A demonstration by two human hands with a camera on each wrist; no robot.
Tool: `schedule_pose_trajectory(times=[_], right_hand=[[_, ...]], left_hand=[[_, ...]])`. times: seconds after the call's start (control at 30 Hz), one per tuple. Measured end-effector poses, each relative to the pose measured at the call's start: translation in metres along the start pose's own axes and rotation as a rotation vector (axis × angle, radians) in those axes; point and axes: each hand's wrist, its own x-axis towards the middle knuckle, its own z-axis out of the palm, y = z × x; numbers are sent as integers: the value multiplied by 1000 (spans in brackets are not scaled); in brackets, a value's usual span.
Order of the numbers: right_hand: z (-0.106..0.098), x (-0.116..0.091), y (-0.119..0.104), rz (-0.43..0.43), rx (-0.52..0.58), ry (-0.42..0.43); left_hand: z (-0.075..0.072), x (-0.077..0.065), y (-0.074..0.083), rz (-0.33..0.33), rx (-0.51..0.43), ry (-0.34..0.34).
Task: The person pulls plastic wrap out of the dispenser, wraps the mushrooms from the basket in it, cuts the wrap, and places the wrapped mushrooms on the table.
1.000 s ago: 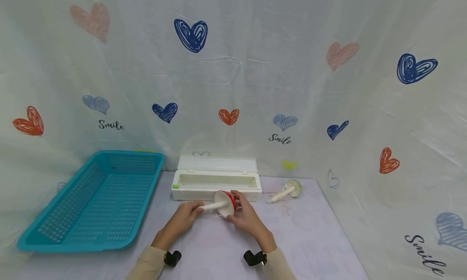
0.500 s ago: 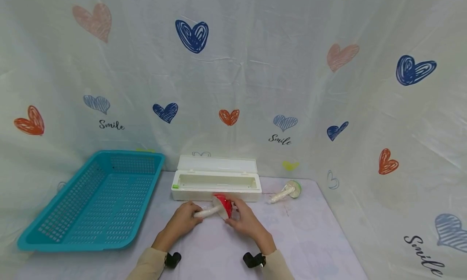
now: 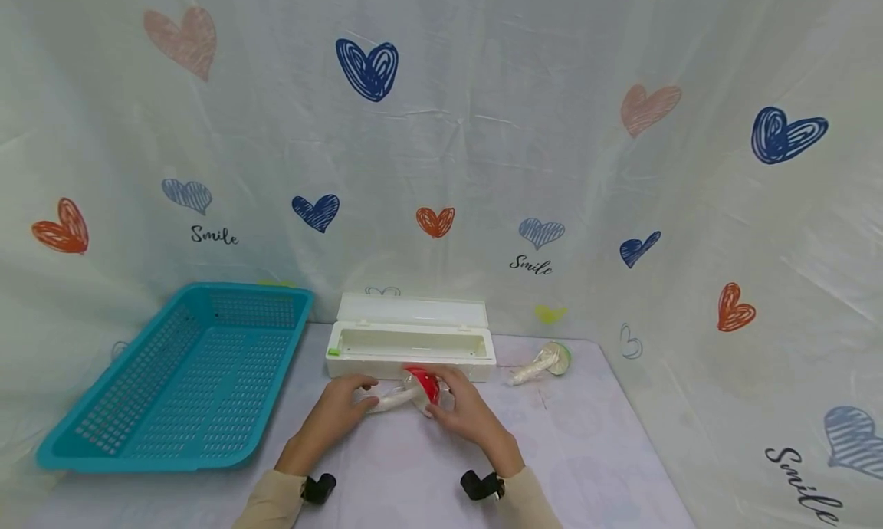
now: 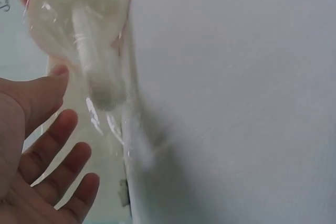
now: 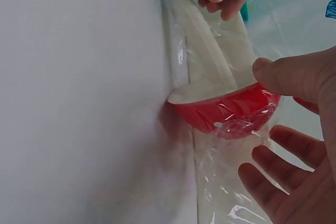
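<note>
A toy mushroom (image 3: 426, 391) with a red cap, white spots and a white stem lies sideways in front of the white box, wrapped in clear plastic film. My right hand (image 3: 461, 405) is at the cap, its thumb (image 5: 269, 75) on the rim with the index finger partly hidden behind; the other fingers are spread. Beside the stem end (image 4: 102, 87) is my left hand (image 3: 341, 406), fingers loose and apart, with a gap between it and the stem in the left wrist view.
The long white box (image 3: 410, 368) has its lid tipped back against the curtain. A second wrapped mushroom (image 3: 541, 363) with a green-edged cap lies to its right. At the left stands a blue slotted basket (image 3: 155, 466).
My left hand has let go of the stem and drawn slightly back to the left. The mushroom has turned so more of its red cap shows, with my right hand staying on it.
</note>
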Motion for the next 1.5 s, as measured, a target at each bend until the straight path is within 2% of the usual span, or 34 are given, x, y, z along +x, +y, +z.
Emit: schedule_pose_trajectory(times=[0.17,0.27,0.4,0.53,0.73,0.8,0.87,1.03,1.17,1.3,1.5], right_hand=[[-8,6,-3,25,-27,-11],[-12,12,-7,43,-39,-26],[-16,25,-15,20,-43,-46],[-18,40,-27,6,-39,-77],[-17,63,-41,-36,-29,-112],[-14,71,-43,-44,-32,-118],[-11,78,-45,-44,-30,-127],[-3,95,-51,-24,-4,-153],[4,105,-56,-11,34,-177],[10,113,-56,-15,37,-177],[22,123,-54,-48,16,-164]], left_hand=[[-9,4,-6,-4,-47,131],[-12,6,-10,-8,-44,239],[-13,7,-14,-28,-45,359],[-10,9,-18,-73,-75,415],[-5,11,-26,-136,-124,454],[-6,12,-28,-158,-137,453],[-7,13,-29,-192,-148,423],[-12,17,-36,-297,-251,253],[-14,22,-48,-327,-343,147],[-12,27,-56,-312,-376,121],[-11,33,-58,-269,-377,137]])
